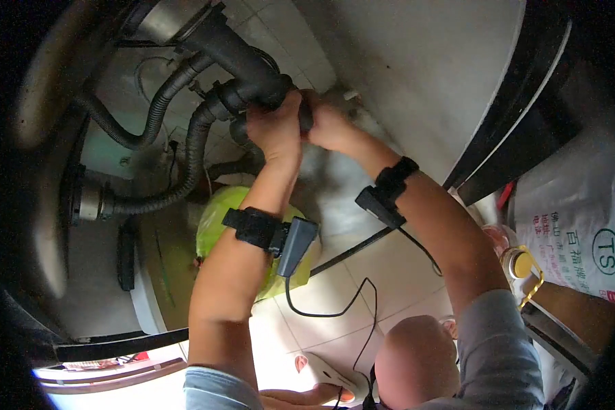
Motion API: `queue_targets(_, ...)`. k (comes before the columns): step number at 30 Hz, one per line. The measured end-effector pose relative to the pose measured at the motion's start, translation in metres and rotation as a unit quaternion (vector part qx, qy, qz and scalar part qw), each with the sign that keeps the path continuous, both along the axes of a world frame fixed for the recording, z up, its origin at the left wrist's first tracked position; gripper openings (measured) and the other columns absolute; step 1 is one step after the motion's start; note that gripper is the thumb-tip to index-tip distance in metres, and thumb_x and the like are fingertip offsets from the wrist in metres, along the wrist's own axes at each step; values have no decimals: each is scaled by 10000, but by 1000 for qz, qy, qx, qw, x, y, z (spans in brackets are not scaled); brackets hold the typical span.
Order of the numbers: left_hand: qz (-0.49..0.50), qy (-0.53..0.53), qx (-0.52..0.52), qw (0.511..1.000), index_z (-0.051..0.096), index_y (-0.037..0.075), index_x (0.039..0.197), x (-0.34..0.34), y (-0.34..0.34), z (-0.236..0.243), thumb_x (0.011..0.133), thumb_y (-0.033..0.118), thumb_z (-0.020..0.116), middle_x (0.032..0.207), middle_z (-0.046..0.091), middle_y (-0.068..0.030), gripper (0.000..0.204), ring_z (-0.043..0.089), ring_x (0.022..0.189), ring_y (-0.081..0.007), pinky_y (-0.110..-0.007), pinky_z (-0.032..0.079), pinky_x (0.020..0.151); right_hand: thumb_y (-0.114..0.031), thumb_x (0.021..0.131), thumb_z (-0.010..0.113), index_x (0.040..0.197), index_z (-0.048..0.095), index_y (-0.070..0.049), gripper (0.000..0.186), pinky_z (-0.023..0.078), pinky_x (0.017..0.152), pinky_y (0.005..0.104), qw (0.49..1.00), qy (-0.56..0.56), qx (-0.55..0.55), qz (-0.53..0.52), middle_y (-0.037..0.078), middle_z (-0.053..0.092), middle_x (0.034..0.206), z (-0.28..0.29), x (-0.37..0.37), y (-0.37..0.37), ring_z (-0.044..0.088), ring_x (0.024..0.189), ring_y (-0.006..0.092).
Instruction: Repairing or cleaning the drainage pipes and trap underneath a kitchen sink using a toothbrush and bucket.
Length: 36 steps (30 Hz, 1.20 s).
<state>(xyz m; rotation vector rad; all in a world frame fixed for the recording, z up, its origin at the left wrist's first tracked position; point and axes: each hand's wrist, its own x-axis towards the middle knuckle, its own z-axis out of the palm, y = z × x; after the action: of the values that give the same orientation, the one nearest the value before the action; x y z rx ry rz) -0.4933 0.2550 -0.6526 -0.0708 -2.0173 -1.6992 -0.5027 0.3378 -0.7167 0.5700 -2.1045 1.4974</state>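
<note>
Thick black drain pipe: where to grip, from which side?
Probably the drain pipe's straight upper stretch, hand wrapped across its length, coming from picture right: ribbed hoses crowd its left side. Its lower end is taken up by the left hand and right hand.

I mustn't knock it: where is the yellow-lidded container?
In the head view, the yellow-lidded container is at the right, between the right arm and the white sack.
</note>
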Motion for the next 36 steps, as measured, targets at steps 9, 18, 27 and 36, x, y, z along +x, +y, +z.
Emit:
queue_targets(9,-170,-132,115,970,527,44,790,-7,-36,5,616,-11,609,744,523,-7,200,484,670,-113,-251,379,608,-315,554,713,1026,460,4,624,431,715,355,994,-104,-33,-16,206,567,906,11,1,-5,553,852,313)
queue_targets(18,-188,-155,189,951,507,60,745,-13,-51,3,617,-68,566,767,506,0,190,485,693,-110,-234,378,577,-265,573,684,998,515,-36,511,438,733,353,993,-114,19,-15,145,583,917,25,-2,6,557,856,287)
queue_targets(27,-221,-178,225,932,525,58,789,-19,-56,4,624,-68,556,832,518,-5,209,508,733,-125,-225,436,617,-363,661,677,1036,506,-49,518,358,848,281,942,-165,-248,153,85,554,998,54,0,12,494,949,208)
queue_targets(36,-203,-152,245,936,514,67,900,-8,-54,-5,696,-4,485,884,514,-22,218,497,802,-132,-245,426,695,-265,686,681,999,470,8,466,451,712,290,991,-52,-32,-117,127,564,940,60,19,-6,561,839,191)
